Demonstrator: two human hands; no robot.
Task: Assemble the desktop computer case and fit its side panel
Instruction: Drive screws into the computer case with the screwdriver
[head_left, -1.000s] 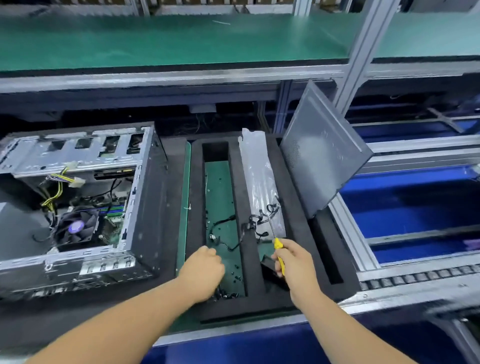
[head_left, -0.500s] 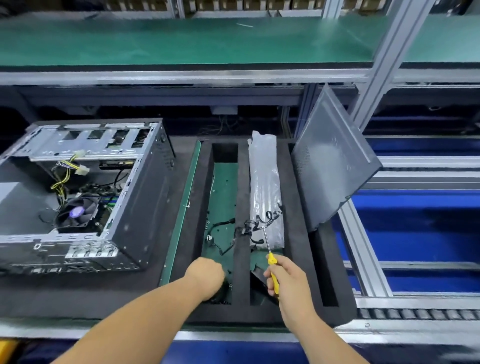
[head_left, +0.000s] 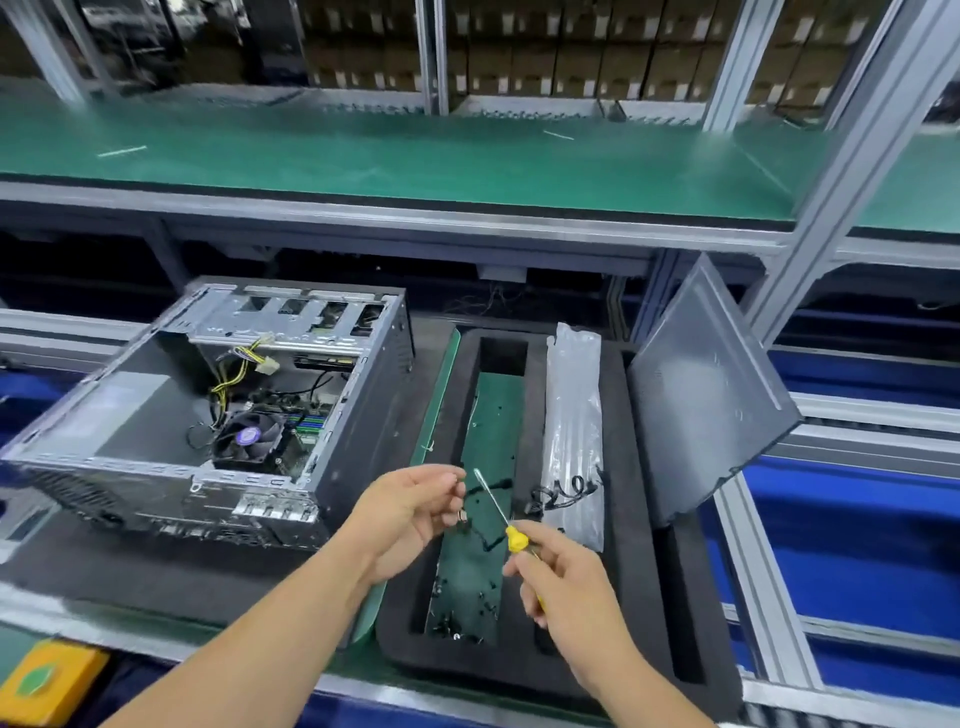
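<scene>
Bright, even overhead light; soft glare on the green shelf (head_left: 415, 156) and the leaning panel (head_left: 701, 395). Dim under the shelf, only faint shadows. Motion blur on the case (head_left: 208, 405) and left edge. Wide-angle bending of posts at the right. Background boxes soft.

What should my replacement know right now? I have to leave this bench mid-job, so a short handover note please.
Left hand: raised over the foam tray, pinching a small screw.
Right hand: grips the yellow-handled screwdriver, tip toward the left hand.
Computer case: lies open on its side, left of the tray, internals exposed.
Side panel: stands tilted in the tray's right slot, not fitted.
Left: seat the panel on the case and screw it down.
</scene>
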